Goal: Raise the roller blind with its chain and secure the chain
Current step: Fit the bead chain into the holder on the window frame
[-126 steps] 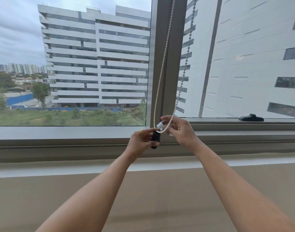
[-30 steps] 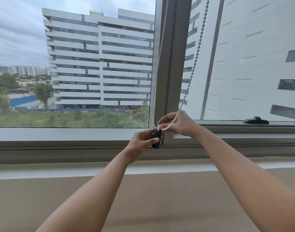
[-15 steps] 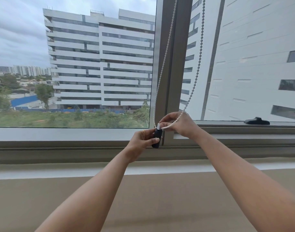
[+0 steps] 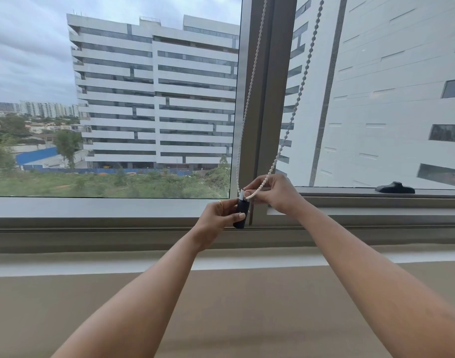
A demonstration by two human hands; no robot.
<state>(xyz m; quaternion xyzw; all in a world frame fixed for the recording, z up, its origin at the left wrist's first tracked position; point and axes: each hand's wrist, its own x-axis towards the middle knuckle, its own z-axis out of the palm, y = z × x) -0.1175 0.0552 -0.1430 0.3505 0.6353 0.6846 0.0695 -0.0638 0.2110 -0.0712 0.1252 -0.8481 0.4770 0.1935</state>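
A white bead chain (image 4: 300,86) hangs in a loop in front of the grey window mullion (image 4: 269,99). Its bottom runs through a small black chain holder (image 4: 242,212) with a white top, low on the frame. My left hand (image 4: 218,215) grips the black holder between thumb and fingers. My right hand (image 4: 275,193) pinches the chain's right strand just beside the holder's white top. The roller blind itself is out of view above; both panes are uncovered.
A wide beige sill (image 4: 221,306) stretches below my arms. A black window handle (image 4: 395,187) lies on the lower frame at the right. Outside the glass stand white office buildings (image 4: 156,99).
Over the last second the chain's two strands swung slightly and the right strand straightened. Both hands stayed at the holder, barely moving.
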